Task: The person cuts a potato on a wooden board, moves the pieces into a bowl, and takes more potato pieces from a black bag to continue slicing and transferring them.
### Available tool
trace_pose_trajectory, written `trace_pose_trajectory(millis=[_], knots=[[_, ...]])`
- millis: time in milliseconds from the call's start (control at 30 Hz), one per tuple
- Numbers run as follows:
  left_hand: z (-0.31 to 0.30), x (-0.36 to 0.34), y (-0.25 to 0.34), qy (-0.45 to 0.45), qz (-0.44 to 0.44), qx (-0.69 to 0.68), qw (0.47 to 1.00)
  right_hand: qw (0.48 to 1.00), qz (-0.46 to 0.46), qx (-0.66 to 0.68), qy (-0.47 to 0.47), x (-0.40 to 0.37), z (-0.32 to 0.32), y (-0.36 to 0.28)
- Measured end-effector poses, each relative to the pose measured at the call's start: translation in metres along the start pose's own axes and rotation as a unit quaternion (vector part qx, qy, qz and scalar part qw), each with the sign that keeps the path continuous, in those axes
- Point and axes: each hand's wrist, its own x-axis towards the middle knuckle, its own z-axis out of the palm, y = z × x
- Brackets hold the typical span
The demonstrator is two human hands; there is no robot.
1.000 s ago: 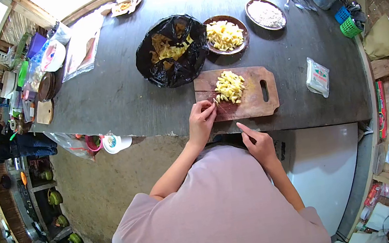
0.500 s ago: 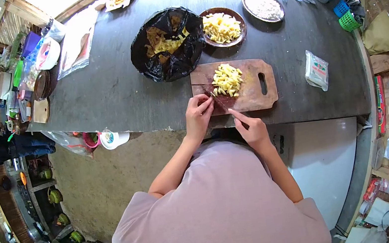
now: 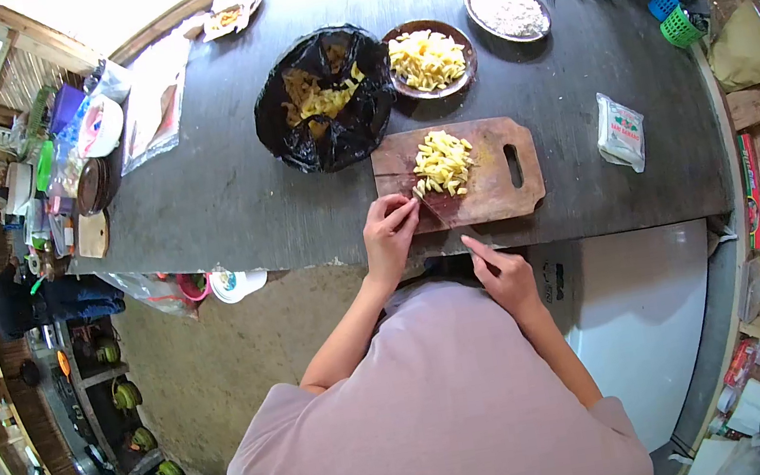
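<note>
A wooden cutting board (image 3: 483,138) with a handle slot lies near the table's front edge, bearing a heap of small yellow cut pieces (image 3: 441,165). At the board's near left side, my left hand (image 3: 390,229) is closed, its fingertips pinching a small yellow piece. My right hand (image 3: 505,276) is closed around a knife (image 3: 435,209), just off the board's near edge. The forefinger stretches along the knife, whose thin blade is hard to make out against the dark wood and points toward my left fingertips.
Behind the board stand a black plastic-lined container (image 3: 327,142) with yellowish peelings, a bowl of yellow pieces (image 3: 428,57) and a plate of white grated or floury stuff (image 3: 508,12). A white packet (image 3: 620,133) lies to the right. Another person (image 3: 44,293) stands far left.
My right hand has drawn back toward my body with the knife, off the board's near edge. My left hand keeps almost the same place. The view has shifted slightly.
</note>
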Motion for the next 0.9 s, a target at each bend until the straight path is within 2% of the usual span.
trace_pose_trajectory(millis=[67,200,267,467,767,900], knots=[[0.002,-0.001,0.000,0.009,0.000,0.003,1.000,1.000,0.023,-0.001,-0.005,-0.015,-0.010,0.008],[0.005,-0.004,-0.002,0.014,0.001,-0.011,1.000,0.999,0.013,-0.025,-0.017,-0.022,-0.023,0.007],[0.002,-0.001,0.004,0.013,-0.004,-0.006,1.000,0.999,-0.034,-0.004,0.018,-0.013,-0.016,0.006],[0.004,-0.005,-0.005,0.017,0.005,0.003,1.000,0.993,-0.096,-0.038,0.049,-0.004,-0.003,0.007],[0.004,-0.005,-0.003,0.025,0.003,0.000,1.000,0.997,-0.059,-0.048,0.014,-0.008,-0.010,0.004],[0.002,-0.004,-0.002,0.021,0.011,0.004,1.000,0.996,-0.072,-0.056,0.018,-0.007,-0.008,0.005]])
